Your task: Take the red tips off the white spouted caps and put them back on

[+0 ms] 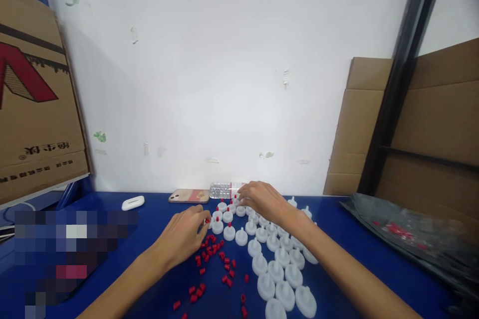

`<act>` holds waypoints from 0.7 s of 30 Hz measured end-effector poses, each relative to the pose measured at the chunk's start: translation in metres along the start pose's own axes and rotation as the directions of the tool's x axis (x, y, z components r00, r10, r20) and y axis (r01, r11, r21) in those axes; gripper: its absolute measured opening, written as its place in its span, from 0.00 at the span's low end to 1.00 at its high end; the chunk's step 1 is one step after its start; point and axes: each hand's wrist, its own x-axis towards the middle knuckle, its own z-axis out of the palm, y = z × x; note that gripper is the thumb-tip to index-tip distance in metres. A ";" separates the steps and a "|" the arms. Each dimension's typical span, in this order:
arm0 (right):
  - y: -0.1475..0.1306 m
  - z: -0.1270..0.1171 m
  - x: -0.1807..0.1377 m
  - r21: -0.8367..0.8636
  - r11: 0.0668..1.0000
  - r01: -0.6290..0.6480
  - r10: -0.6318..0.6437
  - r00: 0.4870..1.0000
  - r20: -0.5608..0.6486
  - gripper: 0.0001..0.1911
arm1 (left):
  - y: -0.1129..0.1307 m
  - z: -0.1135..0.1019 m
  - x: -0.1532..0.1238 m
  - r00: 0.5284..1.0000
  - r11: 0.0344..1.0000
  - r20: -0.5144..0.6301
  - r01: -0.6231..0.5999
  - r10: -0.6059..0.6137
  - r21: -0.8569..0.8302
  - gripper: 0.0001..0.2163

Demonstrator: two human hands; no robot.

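Note:
My left hand (189, 232) is closed in a pinch at the left edge of the group of white pieces, with a small red cap (207, 221) showing at its fingertips. My right hand (262, 200) reaches over the back of the group. Its fingers curl down close to a red-tipped white nozzle cap (235, 202), and what lies under them is hidden. Several round white nozzle caps (276, 271) stand spout-up in rows below my right arm. Some at the back left, such as one white nozzle cap (229, 233), carry red tips. Loose red caps (226, 260) lie scattered between my arms.
Along the wall lie a phone (189, 196) and a clear bottle (220, 190) on its side. A white case (133, 203) sits on the blue table (157, 209). A grey plastic bag (404, 234) with red pieces is at right; a cardboard box (37, 109) stands left.

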 end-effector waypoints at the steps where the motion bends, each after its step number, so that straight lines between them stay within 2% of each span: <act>1: 0.000 0.000 0.000 0.005 1.000 -0.004 0.004 1.000 0.008 0.06 | -0.002 0.001 0.000 1.000 1.000 0.021 -0.006 0.006 0.016 0.09; 4: 0.000 0.001 -0.001 0.017 1.000 -0.023 0.023 1.000 0.013 0.03 | -0.009 0.002 0.001 0.994 0.998 0.102 -0.031 0.026 0.050 0.10; 7: -0.001 0.001 -0.002 0.018 0.999 -0.044 0.044 0.999 0.013 0.09 | -0.014 0.001 0.002 0.986 0.996 0.157 -0.073 0.063 0.053 0.10; 11: -0.001 0.003 -0.002 0.017 1.000 -0.023 0.022 0.998 0.055 0.07 | -0.017 -0.003 0.002 0.982 0.994 0.164 -0.099 0.092 0.039 0.09; 16: -0.002 0.003 0.000 0.013 0.997 0.079 -0.080 0.995 0.058 0.00 | -0.021 -0.001 0.001 0.986 0.994 0.130 -0.105 0.104 0.001 0.08; 21: -0.003 0.009 0.000 -0.021 0.994 0.110 -0.108 0.992 0.060 0.04 | -0.023 0.001 0.002 0.982 0.993 0.150 -0.116 0.113 0.011 0.11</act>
